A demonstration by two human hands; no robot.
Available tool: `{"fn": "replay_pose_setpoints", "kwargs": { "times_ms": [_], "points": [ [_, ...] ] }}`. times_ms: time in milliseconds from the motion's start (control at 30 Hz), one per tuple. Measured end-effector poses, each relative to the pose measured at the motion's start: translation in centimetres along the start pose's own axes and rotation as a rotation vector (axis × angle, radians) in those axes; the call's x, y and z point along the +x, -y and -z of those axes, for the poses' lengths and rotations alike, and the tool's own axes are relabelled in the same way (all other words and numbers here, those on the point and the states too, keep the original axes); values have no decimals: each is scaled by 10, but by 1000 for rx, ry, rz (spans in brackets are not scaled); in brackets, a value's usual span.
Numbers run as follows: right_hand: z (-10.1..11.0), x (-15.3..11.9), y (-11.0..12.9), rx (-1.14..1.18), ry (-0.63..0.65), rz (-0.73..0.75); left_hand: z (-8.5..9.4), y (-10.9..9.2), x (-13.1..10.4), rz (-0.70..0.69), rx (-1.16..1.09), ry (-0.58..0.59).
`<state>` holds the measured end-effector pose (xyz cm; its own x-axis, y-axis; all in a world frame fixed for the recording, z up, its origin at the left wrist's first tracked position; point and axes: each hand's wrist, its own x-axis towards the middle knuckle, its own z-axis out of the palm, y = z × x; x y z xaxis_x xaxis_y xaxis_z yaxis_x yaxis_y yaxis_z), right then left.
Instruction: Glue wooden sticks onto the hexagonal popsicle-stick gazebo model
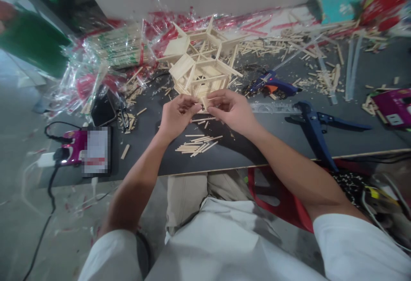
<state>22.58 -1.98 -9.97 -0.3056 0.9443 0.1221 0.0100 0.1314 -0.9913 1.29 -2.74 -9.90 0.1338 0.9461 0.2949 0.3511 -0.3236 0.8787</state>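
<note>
A model house of pale wooden sticks (205,64), with beams radiating from its roof, stands on the dark table. My left hand (180,112) and my right hand (231,109) meet at its near side. The fingers of both are closed in a pinch around a small wooden piece (204,102) at the model's front edge. Whether that piece is joined to the model is hard to see. Just below my hands lies a small pile of cut sticks (197,144). To the right of the model rests a blue hot glue gun (272,85).
Right of my hands lie a clear ruler (272,108) and a blue-handled cutter (313,122), which reaches over the table edge. A phone (96,150) and a purple power strip (73,146) sit at left. Plastic wrappers (93,79) and wood scraps (269,47) line the back.
</note>
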Motion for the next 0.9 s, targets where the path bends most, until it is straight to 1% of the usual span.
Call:
{"fn": "replay_pose_setpoints", "kwargs": {
  "times_ms": [67,133,200,300,400,600,800,900],
  "points": [
    [1,0,0,45,-7,-76,1,2,-2,-108,135,-5],
    [1,1,-1,74,-14,-134,2,2,-3,-202,267,16],
    [1,1,0,86,-6,-171,2,3,-5,-258,356,33],
    [0,0,2,87,13,-191,2,4,-6,-310,408,37],
    [0,-1,5,77,22,-200,2,4,-7,-318,428,50],
    [1,-1,6,68,25,-195,3,2,-8,-286,442,80],
    [-1,-2,8,46,40,-197,4,-1,-8,-315,393,97],
    [4,-3,11,-17,55,-193,3,-1,-7,-322,351,87]
  ]
}}
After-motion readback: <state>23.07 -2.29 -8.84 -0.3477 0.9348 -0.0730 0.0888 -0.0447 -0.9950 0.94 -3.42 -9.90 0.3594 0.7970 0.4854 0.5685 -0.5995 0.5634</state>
